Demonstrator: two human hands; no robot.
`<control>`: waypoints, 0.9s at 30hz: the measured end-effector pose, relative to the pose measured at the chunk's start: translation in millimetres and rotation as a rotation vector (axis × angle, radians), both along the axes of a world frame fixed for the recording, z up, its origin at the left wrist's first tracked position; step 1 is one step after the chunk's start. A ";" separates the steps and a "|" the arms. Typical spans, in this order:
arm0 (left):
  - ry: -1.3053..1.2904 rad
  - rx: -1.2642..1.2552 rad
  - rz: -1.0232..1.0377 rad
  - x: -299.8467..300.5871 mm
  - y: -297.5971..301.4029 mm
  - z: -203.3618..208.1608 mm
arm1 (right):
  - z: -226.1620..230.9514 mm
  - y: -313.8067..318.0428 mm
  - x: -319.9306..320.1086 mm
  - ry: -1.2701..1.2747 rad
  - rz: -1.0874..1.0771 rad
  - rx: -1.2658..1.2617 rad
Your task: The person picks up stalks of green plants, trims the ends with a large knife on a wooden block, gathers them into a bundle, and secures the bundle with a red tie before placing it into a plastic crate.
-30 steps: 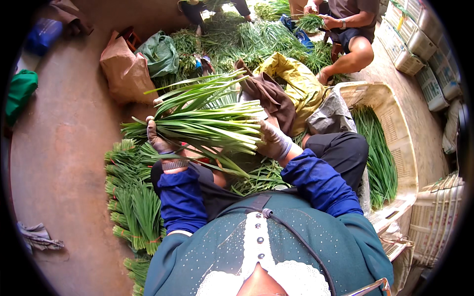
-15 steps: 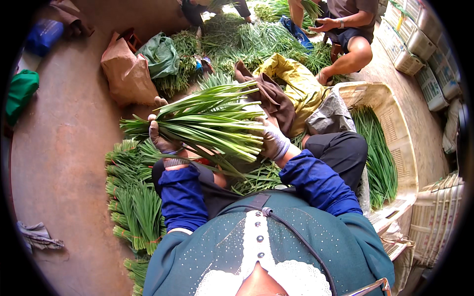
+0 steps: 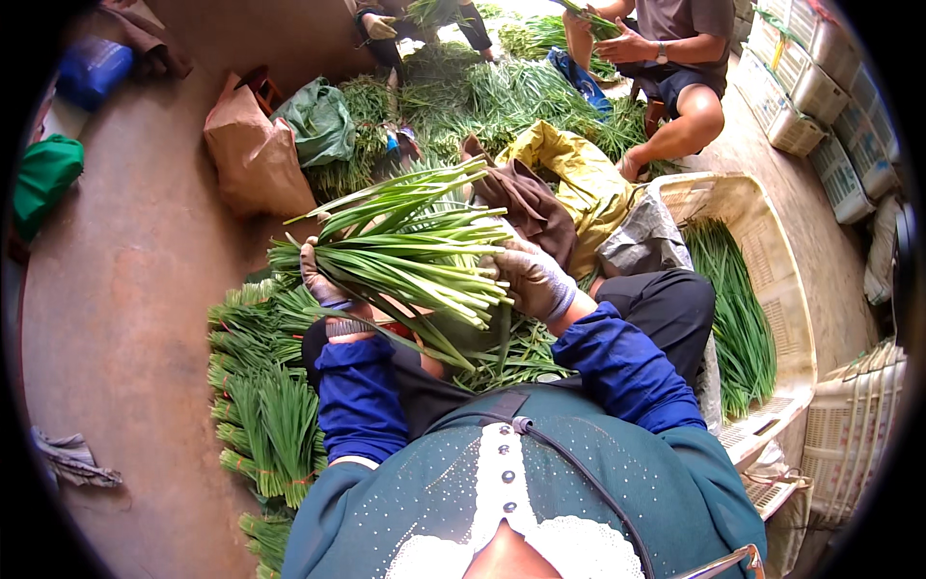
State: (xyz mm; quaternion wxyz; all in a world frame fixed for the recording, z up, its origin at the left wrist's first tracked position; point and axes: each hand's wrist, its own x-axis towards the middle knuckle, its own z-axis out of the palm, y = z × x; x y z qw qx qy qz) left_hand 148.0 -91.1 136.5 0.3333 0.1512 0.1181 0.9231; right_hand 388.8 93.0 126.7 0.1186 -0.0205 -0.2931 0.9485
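Observation:
Above my lap I hold a loose bunch of garlic chives (image 3: 415, 256) sideways, its long flat green leaves fanned out and the pale cut ends toward the right. My gloved left hand (image 3: 324, 278) is closed round the leafy left part, with the fingers partly hidden behind it. At the pale ends, my gloved right hand (image 3: 536, 280) has its fingers bent in and pinched on the stems. A few leaves droop from the underside of the bunch. More loose chives (image 3: 526, 352) lie between my legs, below the hands.
Tied chive bundles (image 3: 265, 415) are stacked at my left. A cream plastic crate (image 3: 793, 289) with chives stands at my right. Ahead lie a yellow sack (image 3: 569, 179), a brown cloth (image 3: 531, 203) and a large chive heap (image 3: 511, 92). Two people work beyond; a paper bag (image 3: 253, 154) stands left.
My left hand has moved slightly right and the bunch looks more gathered. The right hand has shifted a little at the cut ends. The co-worker at the back right has lifted some greens.

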 end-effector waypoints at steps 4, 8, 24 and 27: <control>-0.065 -0.090 0.217 -30.6 -18.8 -23.1 | 12.7 20.5 6.8 -0.119 -0.010 0.128; 0.030 -0.079 0.207 -44.7 -21.2 -39.0 | 26.3 41.4 35.8 -0.042 -0.236 0.213; 0.125 0.049 0.094 -16.3 -25.1 1.5 | 31.2 43.3 -23.7 -0.205 0.021 0.584; 0.087 0.010 0.119 11.7 -12.9 31.5 | 30.0 49.6 -25.3 -0.237 -0.123 0.531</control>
